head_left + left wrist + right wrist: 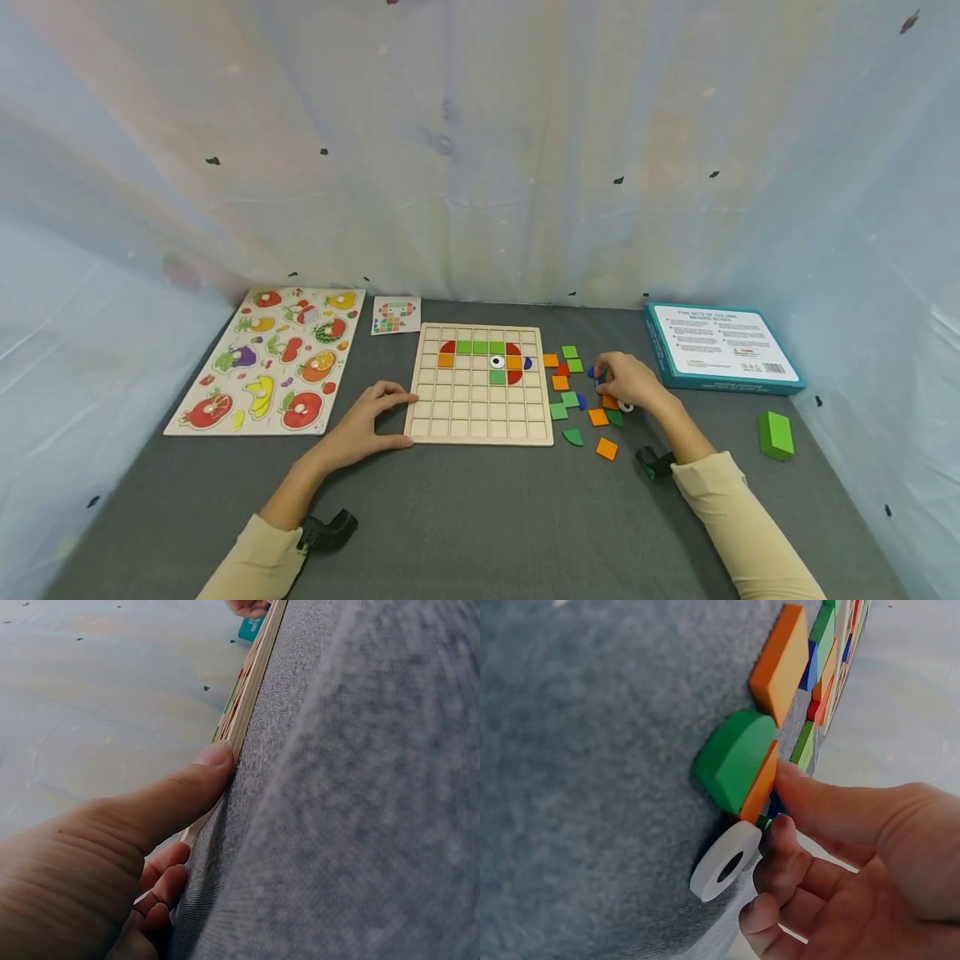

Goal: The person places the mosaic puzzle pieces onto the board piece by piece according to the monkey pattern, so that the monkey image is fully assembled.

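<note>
My left hand (366, 425) rests at the wooden grid board (450, 408), thumb at its near left corner and forefinger against its left edge. In the left wrist view the thumb (191, 784) presses the board's rim. Green, orange and red tiles, a blue half-round and a white eye piece (497, 362) form a shape in the upper rows. Right of the board, my right hand (628, 379) pinches a small blue tile (776, 804) between thumb and forefinger; its outline is mostly hidden. Beside the fingertips lie an orange tile (760, 784), a green quarter-round (735, 761) and a white ring-shaped piece (726, 862).
Several loose tiles, including an orange square (607, 449), lie between board and right hand. A pattern card (396, 315) is behind the board. At left lies a fruit puzzle board (255, 375). A teal box (723, 348) and a green block (776, 436) are at right.
</note>
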### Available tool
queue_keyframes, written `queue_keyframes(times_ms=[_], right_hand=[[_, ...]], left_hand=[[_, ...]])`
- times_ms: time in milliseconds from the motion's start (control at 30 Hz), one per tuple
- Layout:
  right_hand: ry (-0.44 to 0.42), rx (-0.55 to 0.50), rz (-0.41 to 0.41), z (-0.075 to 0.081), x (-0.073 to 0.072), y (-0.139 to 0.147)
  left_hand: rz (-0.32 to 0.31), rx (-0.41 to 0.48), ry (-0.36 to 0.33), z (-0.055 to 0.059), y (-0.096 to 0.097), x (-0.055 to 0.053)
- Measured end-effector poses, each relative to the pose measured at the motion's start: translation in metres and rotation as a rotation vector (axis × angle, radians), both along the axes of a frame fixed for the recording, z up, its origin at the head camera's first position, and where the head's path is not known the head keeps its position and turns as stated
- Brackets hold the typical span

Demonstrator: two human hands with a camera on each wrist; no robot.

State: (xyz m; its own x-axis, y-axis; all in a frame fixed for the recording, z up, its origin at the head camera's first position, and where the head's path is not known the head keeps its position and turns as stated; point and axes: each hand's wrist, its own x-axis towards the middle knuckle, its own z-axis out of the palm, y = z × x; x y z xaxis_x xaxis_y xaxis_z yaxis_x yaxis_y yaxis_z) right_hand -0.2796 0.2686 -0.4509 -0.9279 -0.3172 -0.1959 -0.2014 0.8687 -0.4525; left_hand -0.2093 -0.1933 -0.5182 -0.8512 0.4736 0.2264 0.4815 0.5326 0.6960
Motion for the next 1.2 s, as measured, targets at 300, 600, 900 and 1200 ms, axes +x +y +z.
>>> queue_keyframes(times_ms=[300,600,900,1200], right_hand=[[0.093,-0.173,0.090,-0.003,-0.008,-0.016],[0.064,-0.450,0.296,0.005,-0.032,-0.112],[0.178,-0.328,0.404,-0.001,-0.045,-0.211],[0.132,-0.195,0.355,0.004,-0.052,-0.250]], left_hand=[[0.005,-0.015,-0.014,0.002,0.001,0.000],[0.007,-0.010,-0.002,0.001,0.000,0.000],[0.009,-0.007,0.025,-0.002,0.000,-0.001],[-0.005,0.000,-0.003,0.000,0.000,-0.001]])
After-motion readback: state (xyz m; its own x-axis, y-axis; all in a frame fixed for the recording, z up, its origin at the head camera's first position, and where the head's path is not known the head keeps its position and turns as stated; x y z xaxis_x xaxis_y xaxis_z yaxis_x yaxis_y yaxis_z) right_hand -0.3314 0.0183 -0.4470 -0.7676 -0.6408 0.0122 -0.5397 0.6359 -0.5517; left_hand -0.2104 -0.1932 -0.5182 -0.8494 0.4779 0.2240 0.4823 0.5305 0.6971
